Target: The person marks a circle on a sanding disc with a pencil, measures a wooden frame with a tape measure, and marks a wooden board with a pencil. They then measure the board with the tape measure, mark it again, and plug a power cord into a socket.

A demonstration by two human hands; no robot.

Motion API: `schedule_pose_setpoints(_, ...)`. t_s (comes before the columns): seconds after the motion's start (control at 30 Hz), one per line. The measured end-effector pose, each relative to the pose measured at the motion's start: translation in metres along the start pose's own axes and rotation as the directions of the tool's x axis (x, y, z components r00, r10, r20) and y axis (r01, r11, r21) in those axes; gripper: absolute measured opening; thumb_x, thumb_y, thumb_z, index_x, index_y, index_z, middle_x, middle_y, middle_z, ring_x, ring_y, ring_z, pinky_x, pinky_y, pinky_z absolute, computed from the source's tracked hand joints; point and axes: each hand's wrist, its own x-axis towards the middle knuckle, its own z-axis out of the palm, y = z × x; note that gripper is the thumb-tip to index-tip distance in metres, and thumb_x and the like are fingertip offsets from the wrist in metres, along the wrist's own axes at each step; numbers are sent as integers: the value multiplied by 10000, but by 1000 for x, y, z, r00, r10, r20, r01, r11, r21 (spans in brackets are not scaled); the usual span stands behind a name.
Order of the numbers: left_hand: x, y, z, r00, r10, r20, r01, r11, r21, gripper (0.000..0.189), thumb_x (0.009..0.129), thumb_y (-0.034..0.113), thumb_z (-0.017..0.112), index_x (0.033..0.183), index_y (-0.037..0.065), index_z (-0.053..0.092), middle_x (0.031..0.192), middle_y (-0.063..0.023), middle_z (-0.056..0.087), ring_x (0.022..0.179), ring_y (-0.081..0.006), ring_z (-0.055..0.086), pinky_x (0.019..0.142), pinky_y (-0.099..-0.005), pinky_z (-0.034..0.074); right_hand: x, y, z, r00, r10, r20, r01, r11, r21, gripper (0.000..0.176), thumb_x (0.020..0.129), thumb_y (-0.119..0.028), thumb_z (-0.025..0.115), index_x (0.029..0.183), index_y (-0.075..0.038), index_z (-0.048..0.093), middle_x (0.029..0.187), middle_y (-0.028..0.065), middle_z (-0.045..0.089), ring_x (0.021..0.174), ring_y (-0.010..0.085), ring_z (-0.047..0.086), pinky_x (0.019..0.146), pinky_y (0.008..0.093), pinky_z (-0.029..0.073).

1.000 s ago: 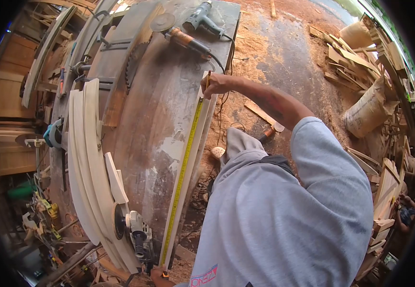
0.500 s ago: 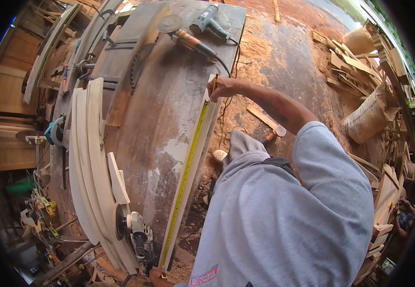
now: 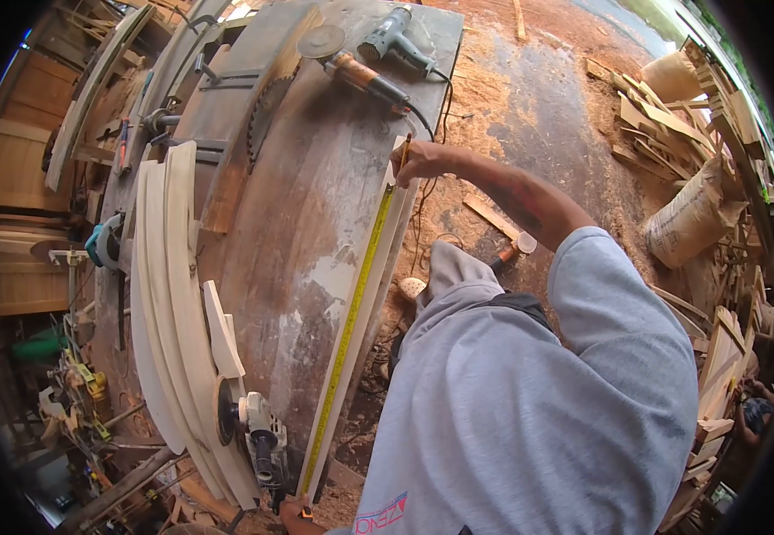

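Observation:
A yellow tape measure [image 3: 345, 334] lies stretched along a long pale wooden strip [image 3: 375, 278] at the near edge of the workbench. At the strip's far end, my right hand [image 3: 418, 164] is closed around a thin pencil [image 3: 407, 143], held upright next to the end of the tape. At the bottom edge of the view, my left hand [image 3: 298, 515] grips the tape measure at the strip's other end. Only part of that hand shows.
On the workbench [image 3: 271, 241] lie an angle grinder [image 3: 360, 76], a heat gun [image 3: 396, 43], a white power tool with a disc [image 3: 262, 437] and several curved wooden pieces [image 3: 177, 330]. A saw blade [image 3: 267, 111] protrudes nearby. Wood offcuts [image 3: 663, 125] and a sack [image 3: 695, 214] stand behind me.

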Motion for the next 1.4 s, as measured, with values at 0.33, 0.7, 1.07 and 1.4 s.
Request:
schedule_pose_setpoints(0.33, 8, 0, -4, 992, -24, 125, 27, 999, -28, 755, 710, 395, 862, 1255, -39, 568, 1141, -181, 662, 886, -282, 679, 753, -471, 565, 1, -1, -1, 1000, 4, -6, -4, 999, -53, 142, 685, -151, 751, 766, -49, 697, 693, 20, 669, 663, 104, 604, 560, 269, 445)
schedule_pose_setpoints(0.7, 22, -9, -3, 985, 90, 151, -96, 995, 34, 841, 664, 490, 864, 1186, -102, 575, 1118, -189, 655, 820, -295, 676, 731, -456, 575, 0, 1, -5, 999, 33, 31, -30, 993, -110, 142, 700, -150, 755, 779, -50, 691, 712, 23, 674, 678, 108, 607, 586, 264, 454)
schedule_pose_setpoints(1.07, -51, -17, 9, 997, -26, -70, -11, 877, -480, 642, 747, 295, 834, 1248, 0, 563, 1251, -208, 604, 1171, -346, 582, 944, -515, 476, -34, 17, 44, 832, -153, -534, 161, 986, -33, 234, 983, -191, 544, 1076, 3, 635, 934, 112, 676, 910, 182, 642, 847, 308, 474)
schedule_pose_setpoints(1.4, -92, -28, -1, 992, 70, -109, -113, 874, -472, 460, 770, 393, 805, 1007, 19, 679, 986, -137, 687, 887, -273, 671, 733, -435, 521, 15, 22, 60, 899, -258, -353, 262, 964, -39, 112, 887, -77, 584, 949, -11, 648, 837, 14, 590, 789, 104, 547, 758, 266, 467)
